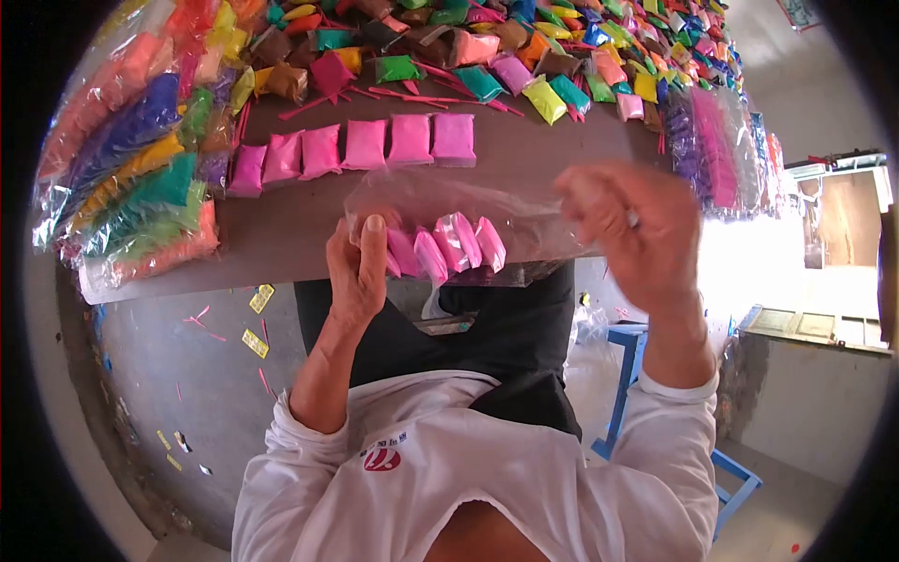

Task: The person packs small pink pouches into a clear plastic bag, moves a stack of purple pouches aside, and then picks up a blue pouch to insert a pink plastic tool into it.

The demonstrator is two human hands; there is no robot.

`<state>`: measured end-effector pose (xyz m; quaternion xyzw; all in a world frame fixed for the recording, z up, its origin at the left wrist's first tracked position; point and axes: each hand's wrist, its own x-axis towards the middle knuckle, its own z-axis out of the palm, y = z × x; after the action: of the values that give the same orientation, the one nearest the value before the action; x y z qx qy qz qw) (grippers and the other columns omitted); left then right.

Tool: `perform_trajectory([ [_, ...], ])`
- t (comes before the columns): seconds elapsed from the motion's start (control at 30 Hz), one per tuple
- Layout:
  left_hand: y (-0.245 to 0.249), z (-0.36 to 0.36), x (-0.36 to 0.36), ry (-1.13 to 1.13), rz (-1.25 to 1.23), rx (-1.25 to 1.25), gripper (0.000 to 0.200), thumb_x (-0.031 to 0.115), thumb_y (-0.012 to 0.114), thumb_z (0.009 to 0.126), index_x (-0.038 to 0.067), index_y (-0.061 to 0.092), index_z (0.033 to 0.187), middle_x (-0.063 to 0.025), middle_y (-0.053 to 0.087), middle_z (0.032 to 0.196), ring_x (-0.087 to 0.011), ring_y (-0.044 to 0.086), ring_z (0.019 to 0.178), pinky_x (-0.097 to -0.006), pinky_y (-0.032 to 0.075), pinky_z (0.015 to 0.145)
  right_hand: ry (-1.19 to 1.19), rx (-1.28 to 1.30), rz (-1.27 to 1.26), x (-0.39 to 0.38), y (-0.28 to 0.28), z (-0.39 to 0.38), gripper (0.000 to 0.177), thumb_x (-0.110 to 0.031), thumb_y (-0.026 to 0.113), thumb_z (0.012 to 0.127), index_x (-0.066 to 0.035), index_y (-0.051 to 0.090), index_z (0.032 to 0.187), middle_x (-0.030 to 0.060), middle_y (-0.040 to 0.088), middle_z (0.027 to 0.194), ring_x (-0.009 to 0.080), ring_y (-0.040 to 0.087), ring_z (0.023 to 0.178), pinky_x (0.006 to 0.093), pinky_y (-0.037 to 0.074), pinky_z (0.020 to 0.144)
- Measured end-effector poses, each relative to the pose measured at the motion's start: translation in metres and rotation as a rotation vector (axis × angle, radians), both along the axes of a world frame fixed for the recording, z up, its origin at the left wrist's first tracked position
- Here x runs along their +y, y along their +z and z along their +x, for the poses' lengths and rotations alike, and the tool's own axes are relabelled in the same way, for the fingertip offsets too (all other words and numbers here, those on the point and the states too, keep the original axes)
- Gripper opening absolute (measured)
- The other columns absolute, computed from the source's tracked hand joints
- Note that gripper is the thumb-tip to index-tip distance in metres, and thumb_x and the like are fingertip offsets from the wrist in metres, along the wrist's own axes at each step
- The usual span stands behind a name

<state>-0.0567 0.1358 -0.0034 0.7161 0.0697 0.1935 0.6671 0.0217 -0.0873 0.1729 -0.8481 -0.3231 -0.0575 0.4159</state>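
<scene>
No txt legible. Shirt (524, 468): red oval logo (382, 459) w/ white mark, row of sm. dark chars (384, 442) above, too blurry to read. Yellow slips (255, 344) on flr (220, 393): markings too sm. to read.

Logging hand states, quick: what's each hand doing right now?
Left hand: closed, holding the clear bag of pink packets.
Right hand: fingers curled at the bag's edge; whether it grips cannot be told.
</scene>
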Motion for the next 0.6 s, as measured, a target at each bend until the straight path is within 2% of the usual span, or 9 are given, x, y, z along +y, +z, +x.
perform_trajectory([
  [0.1,0.000,-0.001,0.000,-0.001,-0.009,0.011,0.034,0.025,0.043,0.103,0.000,0.062,0.090,-0.0079,0.064,0.092,-0.0156,0.056,0.089,-0.0301,0.042,0.082,-0.017,-0.070,-0.106,0.019,0.015,0.033,0.016,-0.018,0.065,0.087,-0.002,0.067,0.091,0.0160,0.064,0.074,0.0314,0.063,0.065,0.0377,0.049,0.061],
  [0.13,-0.003,-0.001,0.001,-0.002,-0.014,0.014,0.034,0.025,0.043,0.103,0.000,0.062,0.090,-0.0079,0.064,0.093,-0.0158,0.056,0.089,-0.0302,0.042,0.082,0.040,-0.062,-0.216,0.027,0.011,0.049,0.020,-0.019,0.066,0.085,-0.001,0.067,0.094,0.0147,0.066,0.078,0.0283,0.065,0.068,0.0353,0.050,0.063],
  [0.2,-0.009,0.001,0.001,0.001,0.016,-0.054,0.031,0.026,0.045,0.102,0.001,0.062,0.094,-0.0028,0.057,0.084,-0.0100,0.048,0.076,-0.0268,0.039,0.069,0.155,-0.046,-0.434,0.044,-0.010,0.085,0.030,-0.021,0.069,0.082,0.001,0.066,0.102,0.0123,0.069,0.085,0.0222,0.067,0.073,0.0306,0.053,0.069],
  [0.23,-0.010,0.002,0.002,0.003,0.032,-0.089,0.030,0.026,0.046,0.102,0.001,0.062,0.096,-0.0002,0.054,0.080,-0.0071,0.045,0.070,-0.0251,0.038,0.062,0.204,-0.037,-0.540,0.053,-0.025,0.101,0.037,-0.024,0.071,0.078,0.000,0.065,0.106,0.0140,0.068,0.092,0.0266,0.067,0.082,0.0345,0.053,0.075],
  [0.27,-0.007,0.001,0.002,-0.007,0.024,-0.077,0.030,0.026,0.047,0.102,0.001,0.062,0.096,-0.0020,0.055,0.082,-0.0092,0.047,0.071,-0.0263,0.039,0.064,0.251,-0.029,-0.647,0.061,-0.039,0.113,0.045,-0.027,0.072,0.074,-0.001,0.064,0.109,0.0158,0.068,0.099,0.0310,0.066,0.091,0.0384,0.052,0.080],
  [0.37,-0.001,0.000,0.004,-0.011,0.070,-0.078,0.027,0.023,0.048,0.101,0.001,0.063,0.095,-0.0073,0.060,0.085,-0.0164,0.052,0.076,-0.0301,0.043,0.070,0.409,-0.136,-0.799,0.071,-0.074,0.134,0.055,-0.031,0.074,0.070,-0.002,0.061,0.114,0.0171,0.064,0.111,0.0349,0.061,0.104,0.0443,0.050,0.086],
  [0.47,-0.001,0.001,0.007,0.004,0.192,-0.111,0.023,0.020,0.049,0.099,0.002,0.063,0.095,-0.0117,0.062,0.088,-0.0247,0.056,0.082,-0.0342,0.044,0.076,0.421,-0.112,-0.919,0.079,-0.084,0.134,0.059,-0.028,0.075,0.069,-0.003,0.055,0.118,0.0174,0.060,0.115,0.0356,0.058,0.109,0.0457,0.047,0.089],
  [0.57,0.002,-0.001,0.008,-0.009,0.176,-0.081,0.022,0.019,0.050,0.098,0.001,0.063,0.096,-0.0137,0.063,0.089,-0.0294,0.056,0.085,-0.0366,0.044,0.080,0.395,-0.167,-0.833,0.078,-0.089,0.128,0.051,-0.026,0.075,0.066,-0.001,0.057,0.105,0.0210,0.064,0.104,0.0378,0.061,0.102,0.0476,0.050,0.083],
  [0.6,0.001,-0.002,0.008,-0.010,0.159,-0.067,0.022,0.019,0.051,0.097,0.001,0.063,0.096,-0.0136,0.063,0.088,-0.0296,0.056,0.085,-0.0369,0.044,0.080,0.390,-0.165,-0.847,0.078,-0.089,0.128,0.052,-0.026,0.076,0.065,0.000,0.056,0.106,0.0212,0.064,0.104,0.0381,0.062,0.101,0.0476,0.051,0.083],
])
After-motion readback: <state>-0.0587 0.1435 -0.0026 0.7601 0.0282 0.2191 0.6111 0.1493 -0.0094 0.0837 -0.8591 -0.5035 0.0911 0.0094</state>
